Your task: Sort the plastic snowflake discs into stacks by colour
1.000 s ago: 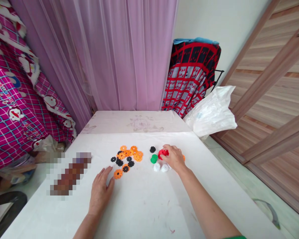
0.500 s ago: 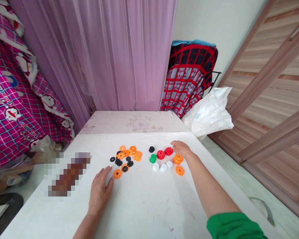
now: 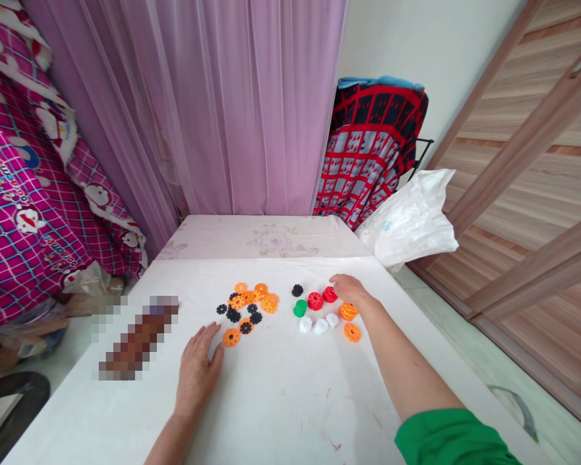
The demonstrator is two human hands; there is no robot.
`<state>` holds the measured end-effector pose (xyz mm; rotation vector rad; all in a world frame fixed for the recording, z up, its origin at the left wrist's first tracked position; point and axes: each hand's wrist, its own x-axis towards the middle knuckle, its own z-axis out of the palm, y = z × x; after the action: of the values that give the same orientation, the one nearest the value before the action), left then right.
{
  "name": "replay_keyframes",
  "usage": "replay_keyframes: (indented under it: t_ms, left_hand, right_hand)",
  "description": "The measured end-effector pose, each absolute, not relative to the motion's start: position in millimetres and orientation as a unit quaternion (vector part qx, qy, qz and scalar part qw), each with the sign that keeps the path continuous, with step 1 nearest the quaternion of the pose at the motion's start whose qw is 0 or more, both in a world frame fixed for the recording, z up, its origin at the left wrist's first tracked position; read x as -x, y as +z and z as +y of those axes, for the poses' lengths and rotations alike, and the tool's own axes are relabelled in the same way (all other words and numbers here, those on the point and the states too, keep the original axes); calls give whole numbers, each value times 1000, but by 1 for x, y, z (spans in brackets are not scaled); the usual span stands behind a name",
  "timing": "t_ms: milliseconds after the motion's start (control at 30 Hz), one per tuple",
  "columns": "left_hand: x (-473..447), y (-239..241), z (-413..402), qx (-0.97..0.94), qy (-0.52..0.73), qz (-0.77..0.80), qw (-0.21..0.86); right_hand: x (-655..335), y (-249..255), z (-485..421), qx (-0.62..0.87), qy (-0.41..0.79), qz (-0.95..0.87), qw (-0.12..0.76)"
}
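My left hand (image 3: pixel 198 361) lies on the white table with its fingers stretched out, empty. Its fingertips are just left of an orange notched plastic disc (image 3: pixel 231 337). That disc is at the near end of a loose spread of orange and black discs (image 3: pixel 233 314). On the other side, my right hand (image 3: pixel 348 287) has its fingers extended leftward, behind a red disc stack (image 3: pixel 330 295); whether they touch it I cannot tell. Another red stack (image 3: pixel 315 301), a green stack (image 3: pixel 300 308), a black one (image 3: pixel 297 290), white ones (image 3: pixel 321 326) and orange ones (image 3: pixel 348 311) sit nearby.
A pixelated reddish-brown object (image 3: pixel 138 339) lies on the table's left side. A white plastic bag (image 3: pixel 411 219) hangs at the far right corner. Purple curtains (image 3: pixel 252 110) are behind the table (image 3: pixel 271 400), and a wooden wardrobe (image 3: pixel 527 194) stands at the right.
The whole view has shifted very slightly. Both hands and the discs keep nearly the same places on the table.
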<state>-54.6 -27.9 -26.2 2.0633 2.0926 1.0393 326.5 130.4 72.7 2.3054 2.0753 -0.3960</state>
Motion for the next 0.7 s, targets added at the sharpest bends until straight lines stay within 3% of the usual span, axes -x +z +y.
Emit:
replay_keyframes:
  t_ms: [133, 300, 500, 700]
  left_hand:
    - [54, -27, -28, -663, 333, 670, 17]
    - [53, -27, -27, -662, 324, 676, 16]
    - [53, -26, -27, -668, 319, 672, 19]
    - [51, -24, -27, -668, 316, 673, 19]
  right_hand:
    - [-318, 91, 121, -737, -104, 668, -9]
    - [-260, 105, 97, -643, -56, 754, -125]
    - [-172, 87, 82, -586, -91, 805, -14]
    - [-147, 65, 84, -625, -103, 774, 17]
